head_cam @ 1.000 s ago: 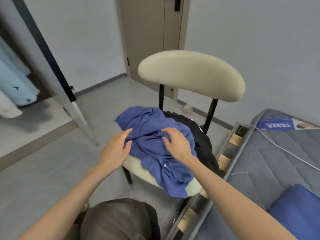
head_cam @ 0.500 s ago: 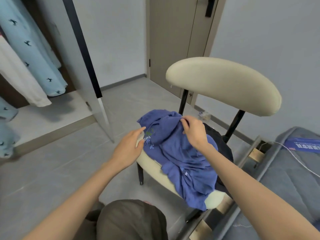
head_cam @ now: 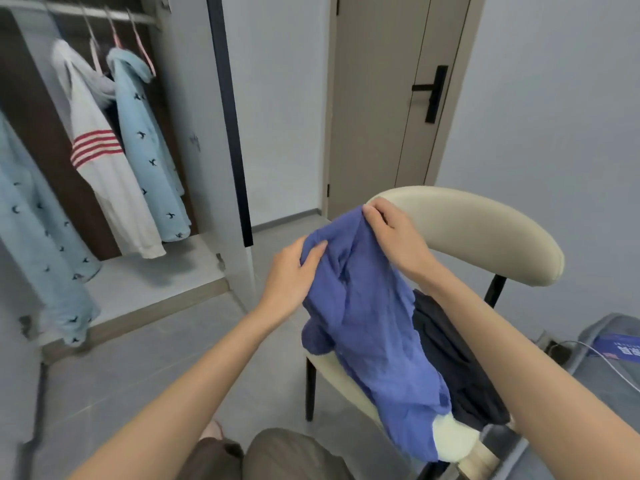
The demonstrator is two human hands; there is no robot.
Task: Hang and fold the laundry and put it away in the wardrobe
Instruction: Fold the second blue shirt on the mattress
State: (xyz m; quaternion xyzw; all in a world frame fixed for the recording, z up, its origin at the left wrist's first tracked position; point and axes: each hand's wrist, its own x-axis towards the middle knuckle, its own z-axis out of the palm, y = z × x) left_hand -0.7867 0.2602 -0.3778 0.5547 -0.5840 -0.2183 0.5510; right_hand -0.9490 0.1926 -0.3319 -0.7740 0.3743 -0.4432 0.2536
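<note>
Garment [head_cam: 367,323] gripped by left hand [head_cam: 293,273], right hand [head_cam: 398,237]

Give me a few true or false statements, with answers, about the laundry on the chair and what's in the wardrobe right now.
1. The left hand and the right hand both grip the blue garment. True.
2. The blue garment lies flat on the floor. False: its top is held up in front of the chair back, and its lower end drapes over the seat.
3. A dark garment lies on the chair seat. True.
4. No clothes are hung up yet. False: a white top with red stripes and light blue garments hang on the wardrobe rail.
</note>
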